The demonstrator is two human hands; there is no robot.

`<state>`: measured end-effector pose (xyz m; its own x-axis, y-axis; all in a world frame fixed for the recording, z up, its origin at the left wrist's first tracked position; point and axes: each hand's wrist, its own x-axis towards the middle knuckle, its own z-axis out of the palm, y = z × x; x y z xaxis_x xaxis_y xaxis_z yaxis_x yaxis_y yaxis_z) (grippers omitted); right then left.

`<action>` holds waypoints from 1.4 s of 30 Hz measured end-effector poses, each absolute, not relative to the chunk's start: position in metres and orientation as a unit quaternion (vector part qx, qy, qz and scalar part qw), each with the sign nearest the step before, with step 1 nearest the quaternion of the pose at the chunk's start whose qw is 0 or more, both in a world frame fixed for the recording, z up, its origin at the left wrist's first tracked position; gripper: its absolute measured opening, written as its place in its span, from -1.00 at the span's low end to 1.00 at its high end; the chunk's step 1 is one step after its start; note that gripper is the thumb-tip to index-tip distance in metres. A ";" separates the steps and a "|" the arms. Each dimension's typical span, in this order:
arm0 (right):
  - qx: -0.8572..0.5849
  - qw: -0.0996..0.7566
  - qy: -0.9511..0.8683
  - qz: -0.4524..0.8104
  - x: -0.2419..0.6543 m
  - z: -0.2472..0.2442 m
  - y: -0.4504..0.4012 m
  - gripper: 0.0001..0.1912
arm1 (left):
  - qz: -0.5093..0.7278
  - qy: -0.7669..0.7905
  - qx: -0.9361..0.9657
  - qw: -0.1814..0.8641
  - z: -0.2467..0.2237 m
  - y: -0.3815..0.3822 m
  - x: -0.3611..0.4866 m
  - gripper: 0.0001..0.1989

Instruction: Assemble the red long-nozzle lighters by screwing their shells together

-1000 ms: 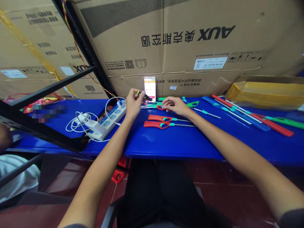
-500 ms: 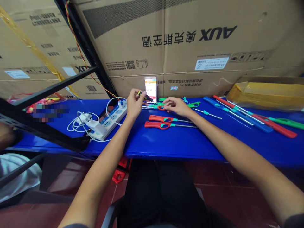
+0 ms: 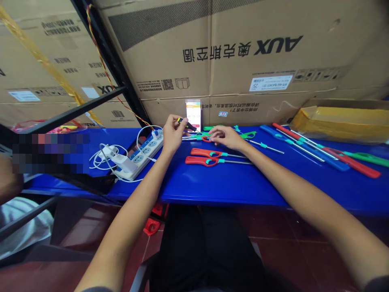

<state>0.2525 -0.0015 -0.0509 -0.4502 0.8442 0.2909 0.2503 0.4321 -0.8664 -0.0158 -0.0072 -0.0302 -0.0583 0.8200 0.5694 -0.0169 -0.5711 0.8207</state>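
My left hand grips a black and yellow screwdriver, whose thin shaft slants down to the right. The shaft's tip meets the fingers of my right hand, which are pinched together over a red and green lighter part; what they hold is too small to tell. Beneath my hands lie more lighters, partly covered. Nearer the front edge, two red long-necked lighters lie side by side with their metal tubes pointing right, under my right forearm.
A lit phone leans upright against the large carton. On the left are a white power strip with cables and a black metal frame. Blue, red and green lighters lie right, below a taped box. A person sits far left.
Both hands stay almost in place, with the screwdriver still in my left hand. The view has shifted slightly, and the person at the far left has moved a little into view.
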 end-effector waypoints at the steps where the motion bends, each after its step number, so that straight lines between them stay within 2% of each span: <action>1: -0.363 0.378 -0.757 0.392 0.253 -0.050 -0.002 -0.73 | 0.647 0.332 0.605 0.324 -0.030 -0.007 -0.016 -0.47; 11: -0.354 0.380 -0.757 0.395 0.256 -0.049 -0.003 -0.70 | 0.645 0.331 0.607 0.326 -0.030 -0.008 -0.015 -0.45; 22: -0.367 0.374 -0.754 0.396 0.252 -0.045 -0.007 -0.71 | 0.642 0.343 0.604 0.325 -0.031 -0.006 -0.017 -0.52; 33: -0.363 0.373 -0.758 0.392 0.252 -0.046 -0.006 -0.75 | 0.644 0.340 0.604 0.324 -0.029 -0.008 -0.016 -0.47; 42: -0.364 0.379 -0.748 0.405 0.251 -0.047 -0.006 -0.67 | 0.645 0.332 0.608 0.322 -0.026 -0.009 -0.017 -0.47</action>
